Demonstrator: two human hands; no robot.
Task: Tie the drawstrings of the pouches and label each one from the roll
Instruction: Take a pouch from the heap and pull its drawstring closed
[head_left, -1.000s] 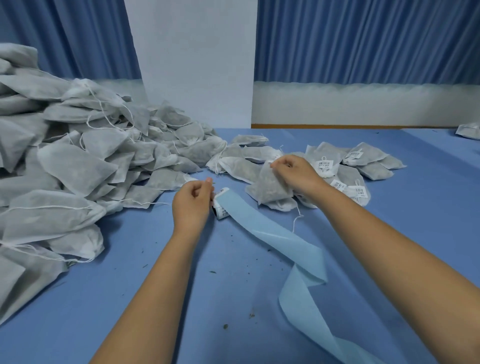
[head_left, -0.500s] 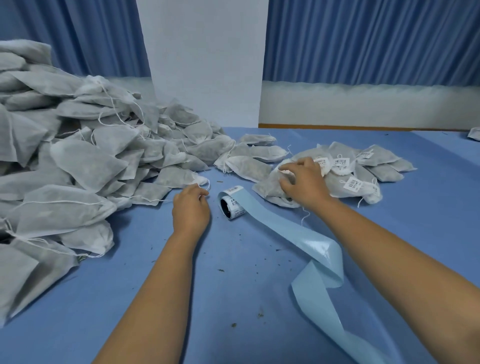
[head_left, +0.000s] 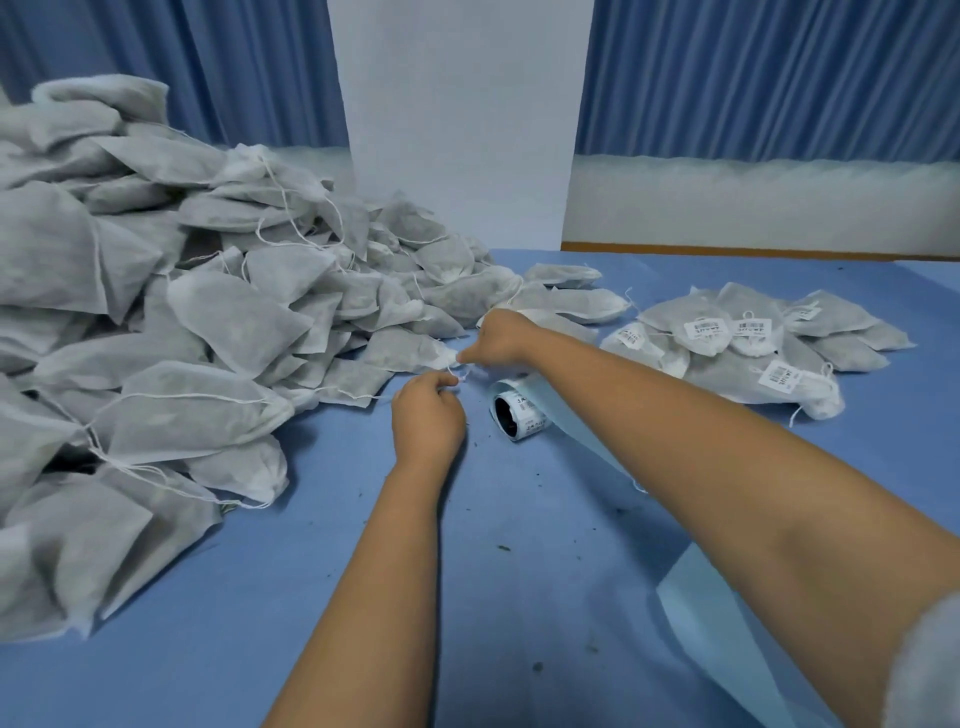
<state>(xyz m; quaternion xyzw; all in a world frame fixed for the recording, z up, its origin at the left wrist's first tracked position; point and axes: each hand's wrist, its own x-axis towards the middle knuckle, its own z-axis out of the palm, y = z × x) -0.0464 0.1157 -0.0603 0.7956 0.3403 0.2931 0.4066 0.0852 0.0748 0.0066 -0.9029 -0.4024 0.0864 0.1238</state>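
A grey drawstring pouch (head_left: 405, 352) lies at the near edge of the big unlabelled heap (head_left: 156, 322). My right hand (head_left: 496, 338) pinches its white drawstring at the pouch's mouth. My left hand (head_left: 427, 415) is closed on the loose end of the same drawstring (head_left: 460, 375), just below and left of the right hand. The label roll (head_left: 519, 413) lies on its side to the right of my left hand, under my right forearm. Its pale blue backing strip (head_left: 727, 623) trails toward the near right. Labelled pouches (head_left: 727, 338) lie in a group at the right.
The blue table (head_left: 519, 571) carries dark crumbs around the roll and in front of it. A white pillar and blue curtains stand behind the table. The heap of pouches fills the whole left side, up to the near left edge.
My right hand has left the labelled pouches and crossed left over the roll to a pouch at the heap's edge. Both hands now pinch its drawstring. My left hand has barely moved.
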